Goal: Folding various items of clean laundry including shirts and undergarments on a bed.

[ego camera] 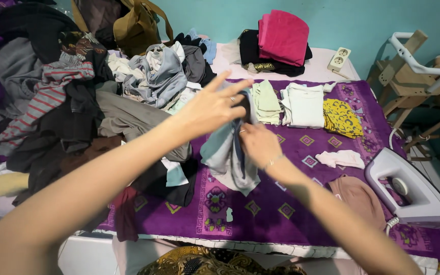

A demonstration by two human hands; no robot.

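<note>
Garment (227, 158) lengthwise vertical, hem downward

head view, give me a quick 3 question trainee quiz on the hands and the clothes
1. True or false: both hands hold the pale blue-grey garment.
2. Which lies nearest the iron? A the pink folded stack B the brown garment C the striped top
3. What colour is the mat?

Key:
1. False; the right hand grips it, the left hand is spread open beside it.
2. B
3. Purple
</note>
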